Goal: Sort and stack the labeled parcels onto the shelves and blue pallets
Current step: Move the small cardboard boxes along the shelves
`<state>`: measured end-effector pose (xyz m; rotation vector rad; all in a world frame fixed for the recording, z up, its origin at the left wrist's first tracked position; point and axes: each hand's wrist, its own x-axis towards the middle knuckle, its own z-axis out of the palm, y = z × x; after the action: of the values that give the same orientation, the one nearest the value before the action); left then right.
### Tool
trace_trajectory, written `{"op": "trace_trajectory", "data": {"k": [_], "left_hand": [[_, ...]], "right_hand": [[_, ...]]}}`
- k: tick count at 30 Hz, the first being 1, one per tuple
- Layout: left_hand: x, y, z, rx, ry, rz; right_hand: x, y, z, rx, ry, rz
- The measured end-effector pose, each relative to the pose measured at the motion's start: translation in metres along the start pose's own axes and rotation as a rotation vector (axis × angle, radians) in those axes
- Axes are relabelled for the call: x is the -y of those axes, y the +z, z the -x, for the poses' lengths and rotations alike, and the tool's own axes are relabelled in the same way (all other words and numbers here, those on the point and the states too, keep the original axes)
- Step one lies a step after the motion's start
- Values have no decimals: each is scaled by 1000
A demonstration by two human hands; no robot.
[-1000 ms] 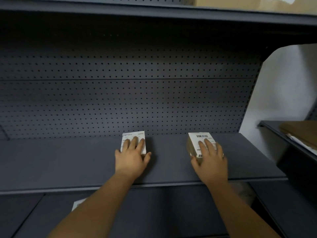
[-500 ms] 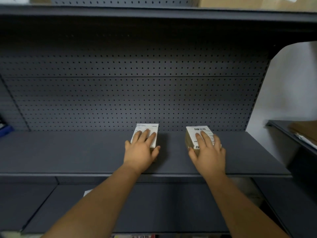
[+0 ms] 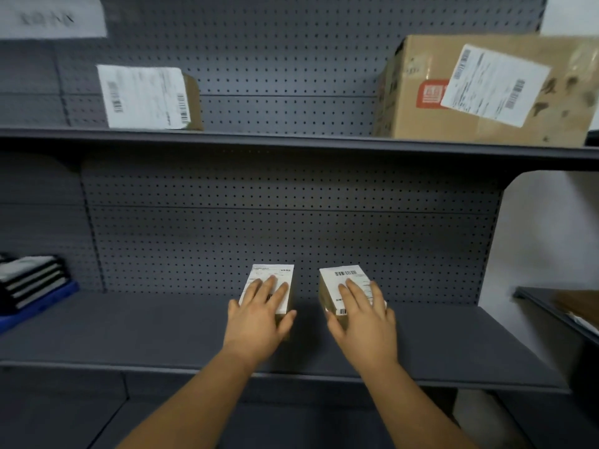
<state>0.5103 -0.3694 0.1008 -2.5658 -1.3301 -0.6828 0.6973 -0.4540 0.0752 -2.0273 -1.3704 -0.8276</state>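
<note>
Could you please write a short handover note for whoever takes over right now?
Left hand: fingers flat on the left small parcel, thumb at its side.
Right hand: same on the right small parcel.
Both parcels sit apart on the middle shelf, near the back panel.
Upper shelf holds a labeled box and a large carton.
Left: let go, fetch more parcels.

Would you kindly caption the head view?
Both hands, left and right, press two small labeled parcels onto a grey shelf.
</note>
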Motion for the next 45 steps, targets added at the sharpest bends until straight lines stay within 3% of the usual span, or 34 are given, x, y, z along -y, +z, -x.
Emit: {"op": "trace_trajectory", "data": {"k": [18,30,45], "left_hand": [[296,-85,100,-63,-158,-80],[478,-100,116,-108,-343,-247],[646,-131,125,-201,-406,-299]], "right_hand": [[325,4,9,72,-155,-138],[506,80,-30,51,-306,-358],[695,116,-50,57,-375,-427]]}}
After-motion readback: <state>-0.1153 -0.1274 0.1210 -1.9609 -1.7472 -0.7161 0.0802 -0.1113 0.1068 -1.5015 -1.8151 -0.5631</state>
